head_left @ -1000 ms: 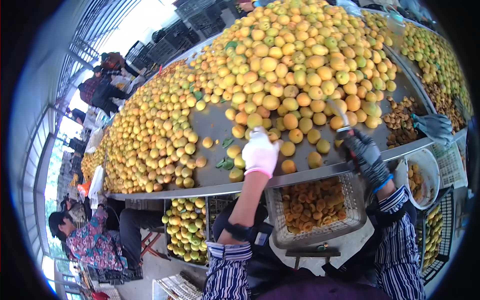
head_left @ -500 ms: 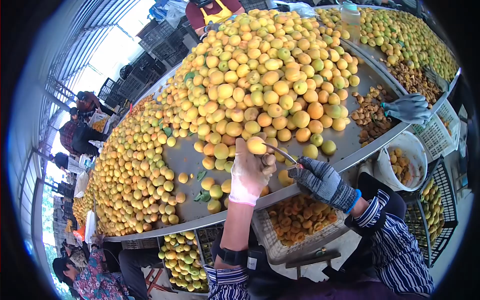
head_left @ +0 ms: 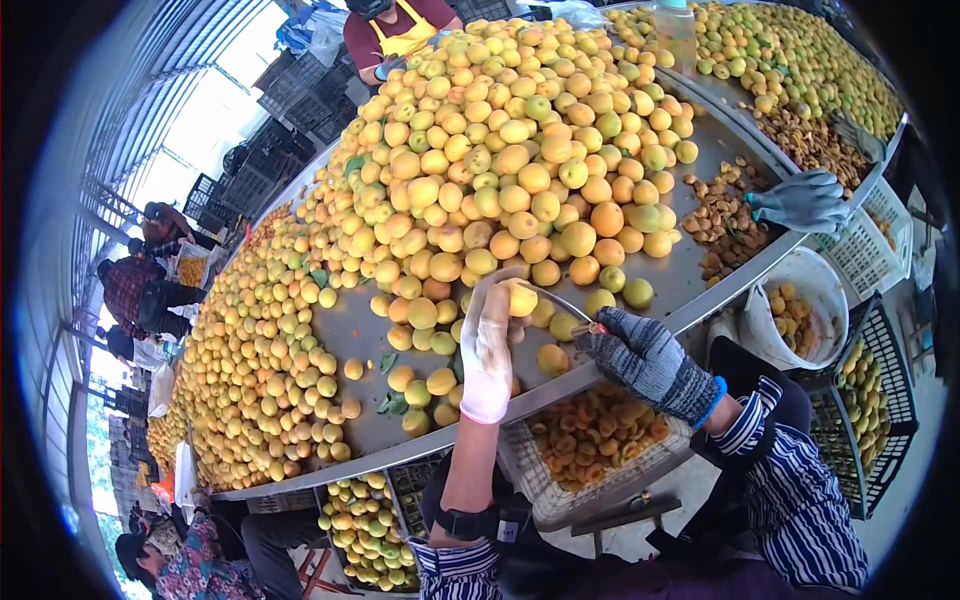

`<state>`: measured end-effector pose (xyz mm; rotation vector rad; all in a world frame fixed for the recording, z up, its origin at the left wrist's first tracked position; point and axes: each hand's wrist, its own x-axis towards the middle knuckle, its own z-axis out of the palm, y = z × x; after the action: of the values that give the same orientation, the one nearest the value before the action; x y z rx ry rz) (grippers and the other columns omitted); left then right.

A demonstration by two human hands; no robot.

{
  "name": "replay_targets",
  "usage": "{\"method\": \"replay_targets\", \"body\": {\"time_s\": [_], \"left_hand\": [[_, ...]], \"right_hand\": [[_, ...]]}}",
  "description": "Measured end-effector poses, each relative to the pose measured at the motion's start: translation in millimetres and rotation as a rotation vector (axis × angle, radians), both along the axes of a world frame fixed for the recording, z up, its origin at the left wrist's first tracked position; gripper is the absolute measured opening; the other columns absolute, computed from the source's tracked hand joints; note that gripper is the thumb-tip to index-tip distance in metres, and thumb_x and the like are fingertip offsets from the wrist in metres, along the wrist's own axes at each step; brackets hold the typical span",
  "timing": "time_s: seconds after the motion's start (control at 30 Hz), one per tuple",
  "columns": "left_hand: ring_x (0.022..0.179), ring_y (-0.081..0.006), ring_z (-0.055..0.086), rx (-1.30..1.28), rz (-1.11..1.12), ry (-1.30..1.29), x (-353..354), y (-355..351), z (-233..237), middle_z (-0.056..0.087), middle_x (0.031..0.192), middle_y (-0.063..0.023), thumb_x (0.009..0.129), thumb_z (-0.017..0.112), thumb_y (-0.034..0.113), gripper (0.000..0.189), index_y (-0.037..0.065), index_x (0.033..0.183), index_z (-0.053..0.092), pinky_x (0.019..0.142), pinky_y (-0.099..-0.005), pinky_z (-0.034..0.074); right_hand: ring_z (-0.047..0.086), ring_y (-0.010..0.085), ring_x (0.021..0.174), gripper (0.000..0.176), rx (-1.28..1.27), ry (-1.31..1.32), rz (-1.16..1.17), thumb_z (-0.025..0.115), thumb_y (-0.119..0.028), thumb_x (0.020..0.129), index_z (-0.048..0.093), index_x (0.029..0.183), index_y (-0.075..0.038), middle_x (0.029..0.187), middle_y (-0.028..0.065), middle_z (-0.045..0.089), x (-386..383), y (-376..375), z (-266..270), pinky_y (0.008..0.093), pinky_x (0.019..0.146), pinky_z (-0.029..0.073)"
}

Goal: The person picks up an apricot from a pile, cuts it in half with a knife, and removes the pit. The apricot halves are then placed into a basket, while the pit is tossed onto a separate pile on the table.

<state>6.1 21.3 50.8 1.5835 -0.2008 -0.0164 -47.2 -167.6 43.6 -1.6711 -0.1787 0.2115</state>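
Note:
An apricot (head_left: 522, 300) is gripped between the fingers and thumb of my left hand (head_left: 487, 345), which wears a pale, stained glove. My right hand (head_left: 645, 362), in a grey knit glove with a blue cuff edge, is closed round the handle of a thin curved knife (head_left: 563, 303). The blade reaches left, its tip right at the apricot. Both hands are over the near edge of a metal table (head_left: 350, 325). Just beyond them rises a big heap of whole apricots (head_left: 500, 170). Below my hands stands a pale crate (head_left: 530, 470) of opened apricot halves (head_left: 600, 430).
Apricot pits (head_left: 728, 215) lie right of the heap, near an empty grey glove (head_left: 803, 203) on the rim. A white bucket (head_left: 835, 345) and a black crate (head_left: 900, 420) stand at right. Another person (head_left: 400, 30) is behind the heap; others are at left.
My left hand has turned, so its fingers now stretch up and wrap round the apricot's far side. The knife stays against the fruit. The whole view has shifted slightly.

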Motion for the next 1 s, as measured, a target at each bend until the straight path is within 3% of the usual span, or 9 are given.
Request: {"method": "replay_targets", "body": {"time_s": [0.07, 0.4, 0.47, 0.6, 0.7, 0.8, 0.9, 0.97, 1.0], "left_hand": [[0.072, -0.0047, 0.046, 0.033, -0.017, -0.018, 1.6, -0.1, -1.4, 0.053, 0.09, 0.0014, 0.094, 0.04, 0.049, 0.054, 0.001, 0.116, 0.051, 0.062, -0.0182, 0.036], [0.075, -0.0051, 0.048, 0.188, 0.039, -0.121, 2.0, -2.8, 1.1, 0.054, 0.092, 0.0014, 0.095, 0.041, 0.046, 0.047, 0.003, 0.112, 0.054, 0.065, -0.0188, 0.04], [0.076, -0.0059, 0.048, 0.245, 0.031, -0.168, 3.7, -1.6, 0.4, 0.054, 0.093, 0.0007, 0.095, 0.041, 0.045, 0.047, 0.004, 0.111, 0.055, 0.066, -0.0191, 0.04], [0.076, -0.0072, 0.048, 0.283, 0.042, -0.206, 4.5, -1.6, -3.2, 0.054, 0.093, 0.0, 0.096, 0.04, 0.043, 0.044, 0.004, 0.109, 0.056, 0.066, -0.0196, 0.041], [0.075, -0.008, 0.048, 0.255, 0.057, -0.086, 1.6, -5.7, -2.2, 0.055, 0.093, -0.0004, 0.097, 0.039, 0.04, 0.041, 0.005, 0.108, 0.057, 0.065, -0.0201, 0.041], [0.074, -0.0083, 0.047, 0.339, 0.04, -0.208, 5.7, -6.6, -8.9, 0.055, 0.091, -0.0011, 0.098, 0.039, 0.038, 0.039, 0.005, 0.106, 0.057, 0.064, -0.0213, 0.042], [0.068, -0.0096, 0.049, 0.305, 0.049, -0.213, 6.7, -8.8, -12.3, 0.053, 0.086, -0.0023, 0.097, 0.044, 0.034, 0.033, 0.005, 0.104, 0.058, 0.058, -0.023, 0.041], [0.066, -0.0096, 0.049, -0.083, 0.058, 0.15, 3.1, -16.8, -17.6, 0.053, 0.079, -0.0016, 0.095, 0.044, 0.043, 0.04, 0.006, 0.098, 0.058, 0.056, -0.0225, 0.039], [0.066, -0.0096, 0.049, -0.084, 0.057, 0.151, 3.7, -18.9, -22.0, 0.053, 0.079, -0.0016, 0.095, 0.044, 0.043, 0.04, 0.006, 0.098, 0.058, 0.056, -0.0225, 0.039]], "right_hand": [[0.052, 0.0065, 0.073, 0.022, -0.043, -0.128, 0.002, 0.052, -0.015, 0.093, 0.057, 0.106, 0.001, 0.081, 0.0014, 0.059, -0.5, -0.8, 2.2, 0.0227, 0.065, 0.045], [0.055, 0.0136, 0.063, 0.021, -0.166, -0.14, -0.037, 0.055, -0.019, 0.091, 0.058, 0.1, 0.001, 0.069, 0.0077, 0.057, -1.5, -1.4, 4.7, 0.0283, 0.06, 0.046], [0.06, 0.0356, 0.068, 0.023, -0.201, -0.243, -0.085, 0.058, -0.023, 0.088, 0.055, 0.091, 0.0, 0.071, 0.0195, 0.06, -0.9, 0.1, 1.3, 0.0406, 0.06, 0.047], [0.06, 0.0366, 0.068, 0.023, -0.314, -0.296, -0.117, 0.058, -0.024, 0.088, 0.054, 0.09, -0.001, 0.07, 0.0195, 0.059, -0.9, 4.4, -0.6, 0.0431, 0.059, 0.047], [0.061, 0.0355, 0.072, 0.019, -0.409, -0.22, -0.103, 0.056, -0.017, 0.089, 0.054, 0.091, 0.002, 0.075, 0.0206, 0.06, -1.0, 8.0, -2.6, 0.0393, 0.061, 0.047], [0.061, 0.0367, 0.074, 0.02, -0.411, -0.197, -0.102, 0.057, -0.017, 0.088, 0.054, 0.092, 0.002, 0.075, 0.0211, 0.06, 0.1, 11.7, -15.2, 0.0402, 0.062, 0.047], [0.059, 0.0382, 0.067, 0.024, -0.326, -0.285, -0.144, 0.056, -0.026, 0.088, 0.054, 0.091, -0.002, 0.069, 0.0212, 0.058, 0.3, 14.4, -24.4, 0.0454, 0.059, 0.046], [0.059, 0.0388, 0.07, 0.024, -0.29, -0.238, -0.162, 0.056, -0.025, 0.089, 0.053, 0.093, -0.002, 0.071, 0.022, 0.058, 0.5, 18.6, -27.0, 0.0458, 0.061, 0.046], [0.059, 0.0388, 0.07, 0.024, -0.291, -0.237, -0.164, 0.056, -0.025, 0.089, 0.053, 0.093, -0.002, 0.071, 0.022, 0.058, 0.7, 20.9, -29.8, 0.0458, 0.061, 0.046]]}}
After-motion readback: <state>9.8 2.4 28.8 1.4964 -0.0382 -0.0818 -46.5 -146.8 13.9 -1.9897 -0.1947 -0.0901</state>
